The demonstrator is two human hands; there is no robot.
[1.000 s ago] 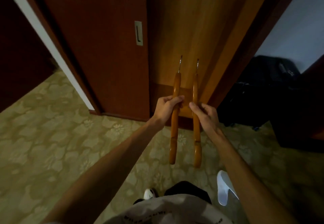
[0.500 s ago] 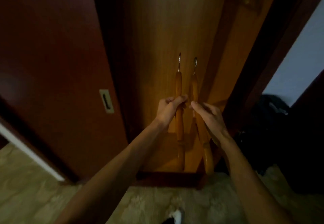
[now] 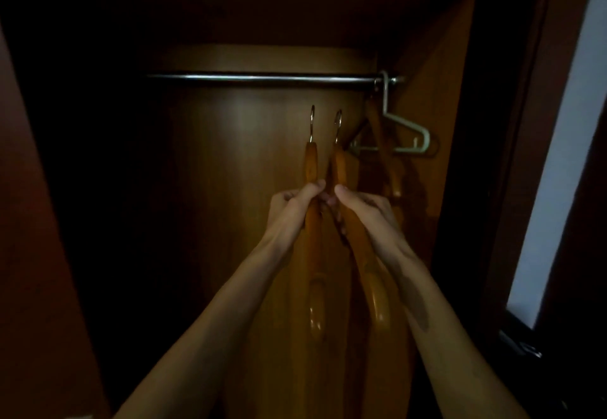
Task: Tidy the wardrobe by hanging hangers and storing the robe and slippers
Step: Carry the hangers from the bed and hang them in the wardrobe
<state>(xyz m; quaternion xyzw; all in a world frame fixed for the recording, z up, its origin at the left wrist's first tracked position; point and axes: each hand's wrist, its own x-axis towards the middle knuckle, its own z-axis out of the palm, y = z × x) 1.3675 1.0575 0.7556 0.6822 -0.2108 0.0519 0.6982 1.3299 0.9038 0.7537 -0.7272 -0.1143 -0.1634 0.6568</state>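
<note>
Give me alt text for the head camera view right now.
Two hands, left hand and right hand, each hold a wooden hanger upright below the wardrobe's metal rail. A pale hanger already hangs at the rail's right end.

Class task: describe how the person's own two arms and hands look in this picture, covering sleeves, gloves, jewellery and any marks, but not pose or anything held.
Both forearms are bare, with no sleeves in view. The left hand and right hand wear no gloves, and no rings or watch show. The right forearm carries darker irregular patches; the dim light leaves it unclear whether they are marks or shadow.
</note>
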